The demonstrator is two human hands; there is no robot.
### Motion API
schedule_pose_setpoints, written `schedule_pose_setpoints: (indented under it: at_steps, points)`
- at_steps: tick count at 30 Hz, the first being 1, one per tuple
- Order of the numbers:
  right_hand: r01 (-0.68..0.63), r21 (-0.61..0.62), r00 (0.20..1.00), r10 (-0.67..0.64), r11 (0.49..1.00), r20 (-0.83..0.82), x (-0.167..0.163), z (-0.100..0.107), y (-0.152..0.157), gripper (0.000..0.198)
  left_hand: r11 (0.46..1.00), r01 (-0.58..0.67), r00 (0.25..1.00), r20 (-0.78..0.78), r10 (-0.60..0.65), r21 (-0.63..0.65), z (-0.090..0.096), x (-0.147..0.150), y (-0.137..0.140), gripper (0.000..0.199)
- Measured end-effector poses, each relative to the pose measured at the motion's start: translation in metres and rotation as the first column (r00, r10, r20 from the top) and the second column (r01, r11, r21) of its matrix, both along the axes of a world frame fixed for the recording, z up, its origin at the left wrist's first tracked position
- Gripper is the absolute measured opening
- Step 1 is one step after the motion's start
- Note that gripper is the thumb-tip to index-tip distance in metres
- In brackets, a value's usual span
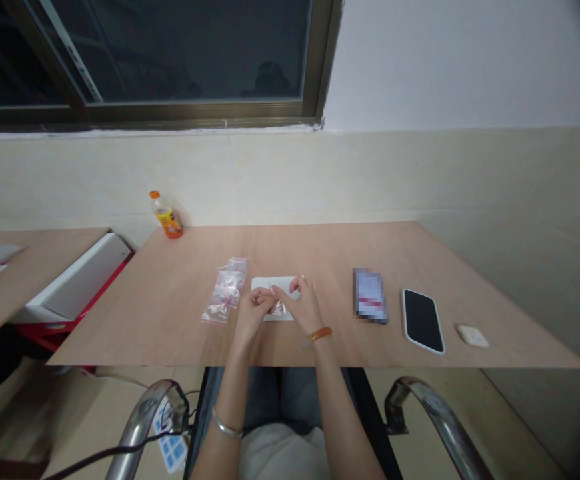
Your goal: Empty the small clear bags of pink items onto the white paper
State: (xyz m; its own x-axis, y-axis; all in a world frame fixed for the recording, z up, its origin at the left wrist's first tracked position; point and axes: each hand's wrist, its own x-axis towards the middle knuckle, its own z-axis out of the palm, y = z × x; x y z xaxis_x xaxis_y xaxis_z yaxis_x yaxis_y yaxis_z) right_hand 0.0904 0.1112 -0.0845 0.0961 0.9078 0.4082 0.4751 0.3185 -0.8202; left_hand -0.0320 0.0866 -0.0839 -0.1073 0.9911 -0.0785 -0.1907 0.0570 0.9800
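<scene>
**Both hands on that little packet, here's how I'd handle it**

Starting from your far left: there's a second table [30, 267] with some blurry paper on it, then a white and red box [77, 283] wedged in the gap. On your own table [170, 313], an orange bottle [166, 215] stands way back by the wall, well clear of you. Closer in, a pile of clear bags [225, 291] with pinkish bits inside lies just left of your hands.

Your left hand [255, 310] has its fingers curled in and pinched on the small packet [279, 308], which sits on top of the white sheet [273, 287] right in front of you. Your right hand [304, 303] is doing the same from the other side, fingertips pressed together on the packet's edge, orange bracelet [317, 335] on that wrist. It's too small to tell exactly which fingers carry the grip.

My take: keep the packet low over the sheet so anything that slips lands on white and not on wood. Pinch near the seam with both hands close together, small pulls, no yanking, or the contents could scatter toward the bag pile.

To your right, well apart from the work: a blurred-out card pack [370, 295], a phone [423, 320] face up, and a small white case [473, 335] near the edge
</scene>
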Motion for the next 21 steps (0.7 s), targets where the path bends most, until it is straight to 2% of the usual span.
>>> schedule_pose_setpoints:
  at_steps: [3, 5, 7, 10, 14, 18, 21]
  points:
    - [-0.177, -0.102, 0.982, 0.170, 0.979, -0.078, -0.004, 0.005, -0.004, 0.036, 0.982, -0.153, 0.985, -0.068, 0.161, 0.114, 0.004, 0.003, -0.001, 0.014]
    - [-0.316, -0.156, 0.940, 0.286, 0.936, -0.186, -0.008, 0.007, -0.006, 0.033, 0.973, -0.149, 0.976, -0.132, 0.174, 0.175, 0.009, 0.006, -0.003, 0.016]
    - [-0.392, -0.167, 0.899, 0.338, 0.905, -0.279, -0.010, 0.008, -0.006, 0.029, 0.965, -0.109, 0.959, -0.229, 0.165, 0.237, 0.014, 0.008, -0.005, 0.018]
    - [-0.440, -0.179, 0.852, 0.346, 0.880, -0.392, -0.009, 0.009, -0.005, 0.029, 0.950, -0.043, 0.921, -0.356, 0.158, 0.311, 0.020, 0.008, -0.007, 0.019]
    - [-0.509, -0.206, 0.772, 0.338, 0.835, -0.539, -0.005, 0.009, -0.004, 0.031, 0.937, -0.003, 0.893, -0.420, 0.160, 0.350, 0.020, 0.006, -0.007, 0.021]
    - [-0.528, -0.218, 0.692, 0.267, 0.821, -0.671, -0.003, 0.005, -0.002, 0.033, 0.938, 0.030, 0.918, -0.381, 0.111, 0.345, 0.015, 0.005, -0.006, 0.028]
    - [-0.537, -0.227, 0.673, 0.251, 0.813, -0.696, -0.001, 0.003, -0.001, 0.035, 0.956, 0.052, 0.951, -0.306, 0.040, 0.287, 0.013, 0.003, -0.004, 0.029]
